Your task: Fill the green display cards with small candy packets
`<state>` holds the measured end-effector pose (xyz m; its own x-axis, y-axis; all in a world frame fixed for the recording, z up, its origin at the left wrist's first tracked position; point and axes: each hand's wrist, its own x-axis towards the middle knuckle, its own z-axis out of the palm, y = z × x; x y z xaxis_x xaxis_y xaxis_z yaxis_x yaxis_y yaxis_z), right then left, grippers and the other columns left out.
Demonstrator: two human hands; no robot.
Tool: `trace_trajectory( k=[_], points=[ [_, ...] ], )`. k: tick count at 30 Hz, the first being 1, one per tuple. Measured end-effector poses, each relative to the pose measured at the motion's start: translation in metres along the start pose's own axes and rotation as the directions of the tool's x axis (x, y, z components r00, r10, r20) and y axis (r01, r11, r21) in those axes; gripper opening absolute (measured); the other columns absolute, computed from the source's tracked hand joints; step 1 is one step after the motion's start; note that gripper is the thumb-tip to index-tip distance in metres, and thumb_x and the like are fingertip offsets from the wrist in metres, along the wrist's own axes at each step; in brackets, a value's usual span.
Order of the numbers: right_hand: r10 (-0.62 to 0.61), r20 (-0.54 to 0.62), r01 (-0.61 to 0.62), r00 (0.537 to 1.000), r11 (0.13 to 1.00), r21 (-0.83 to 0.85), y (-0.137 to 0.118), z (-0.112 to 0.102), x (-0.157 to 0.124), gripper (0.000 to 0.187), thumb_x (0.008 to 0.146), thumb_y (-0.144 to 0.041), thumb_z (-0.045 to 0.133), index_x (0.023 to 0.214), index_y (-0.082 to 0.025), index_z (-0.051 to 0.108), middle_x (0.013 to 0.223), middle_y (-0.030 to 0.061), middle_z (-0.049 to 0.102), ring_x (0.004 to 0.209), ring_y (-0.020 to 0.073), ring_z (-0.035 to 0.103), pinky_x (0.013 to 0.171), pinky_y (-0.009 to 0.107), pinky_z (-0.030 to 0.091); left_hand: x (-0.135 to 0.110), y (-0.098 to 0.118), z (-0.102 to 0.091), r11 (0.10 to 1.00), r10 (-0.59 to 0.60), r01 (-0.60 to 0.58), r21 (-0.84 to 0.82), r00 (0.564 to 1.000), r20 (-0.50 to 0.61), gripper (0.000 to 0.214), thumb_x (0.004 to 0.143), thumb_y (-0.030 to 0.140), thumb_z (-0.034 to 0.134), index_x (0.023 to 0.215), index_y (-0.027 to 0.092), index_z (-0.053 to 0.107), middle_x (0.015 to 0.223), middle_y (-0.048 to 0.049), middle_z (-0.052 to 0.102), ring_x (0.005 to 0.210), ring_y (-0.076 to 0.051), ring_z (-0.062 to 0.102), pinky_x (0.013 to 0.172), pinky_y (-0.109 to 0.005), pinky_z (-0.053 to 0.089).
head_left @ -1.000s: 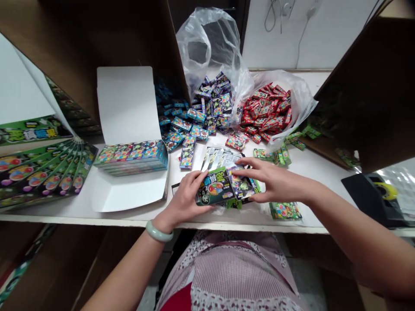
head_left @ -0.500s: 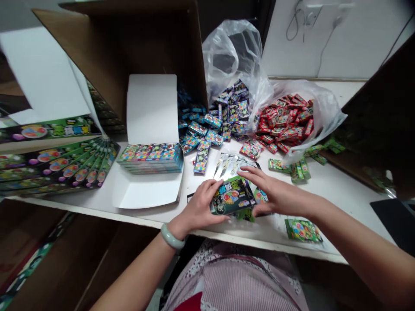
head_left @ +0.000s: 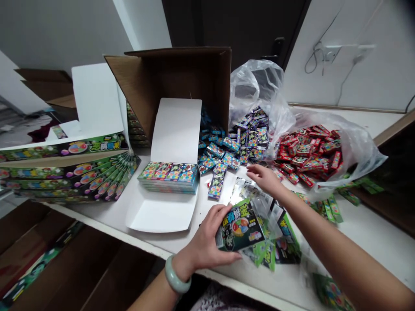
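Note:
My left hand (head_left: 210, 239), with a pale green bangle at its wrist, holds a dark printed candy packet (head_left: 240, 226) by its left edge, thumb below and fingers above. Under and beside it lie more printed packets (head_left: 287, 242) and clear plastic wrap. My right hand (head_left: 264, 178) reaches beyond the packet, fingers stretched out, between the purple small boxes (head_left: 257, 136) and the red small boxes (head_left: 308, 151). Nothing shows in its fingers. One purple box strip (head_left: 218, 180) lies to the left of it.
An open white display carton (head_left: 162, 214) contains stacked small boxes (head_left: 170, 172). Behind it stands a brown cardboard box (head_left: 184, 82). Fanned printed cartons (head_left: 97, 177) sit at the left. Clear bags (head_left: 259, 82) surround the piles. Green small boxes (head_left: 330, 209) lie right.
My right hand has left the packet and moved forward towards the small box piles. My left hand still holds the packet. The view has shifted, with the scene lower and further right.

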<state>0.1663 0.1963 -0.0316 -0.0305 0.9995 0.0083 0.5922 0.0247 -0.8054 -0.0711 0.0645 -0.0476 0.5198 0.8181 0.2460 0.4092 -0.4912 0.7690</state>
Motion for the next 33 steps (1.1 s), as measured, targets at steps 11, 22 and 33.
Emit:
trace_trajectory(
  k=[11, 22, 33],
  points=[
    [0.221, -0.091, -0.193, 0.971, 0.95, 0.244, 0.016, 0.043, 0.064, 0.033, 0.083, -0.033, 0.054, 0.111, -0.017, 0.058, 0.09, 0.0058, 0.068, 0.076, 0.0171, 0.065, 0.068, 0.031, 0.053, 0.0, -0.009, -0.004, 0.999, -0.025, 0.024, -0.038, 0.999, -0.046, 0.098, 0.066, 0.051, 0.077, 0.146, 0.029, 0.024, 0.138, -0.0133, 0.038, 0.127, -0.035, 0.042, 0.107, -0.052, 0.039],
    [-0.491, 0.203, 0.532, 0.847, 0.772, -0.349, 0.056, -0.036, -0.119, 0.021, 0.09, -0.032, 0.055, 0.104, -0.02, 0.065, 0.102, 0.0119, 0.068, 0.096, 0.0262, 0.061, 0.084, 0.044, 0.048, 0.009, -0.012, -0.005, 0.997, -0.055, 0.065, 0.051, 0.981, -0.185, 0.082, 0.073, 0.046, 0.073, 0.142, 0.023, 0.036, 0.133, -0.0124, 0.045, 0.126, -0.032, 0.044, 0.109, -0.051, 0.035],
    [-0.306, 0.219, 0.37, 0.926, 0.848, -0.379, 0.049, -0.047, -0.119, 0.067, 0.069, -0.033, 0.074, 0.129, -0.013, 0.053, 0.126, 0.0181, 0.056, 0.118, 0.0328, 0.052, 0.101, 0.048, 0.041, 0.005, 0.007, -0.003, 0.97, 0.071, -0.067, 0.232, 0.997, -0.009, 0.089, 0.072, 0.046, 0.076, 0.145, 0.026, 0.029, 0.134, -0.0119, 0.041, 0.128, -0.031, 0.041, 0.109, -0.051, 0.036]
  ],
)
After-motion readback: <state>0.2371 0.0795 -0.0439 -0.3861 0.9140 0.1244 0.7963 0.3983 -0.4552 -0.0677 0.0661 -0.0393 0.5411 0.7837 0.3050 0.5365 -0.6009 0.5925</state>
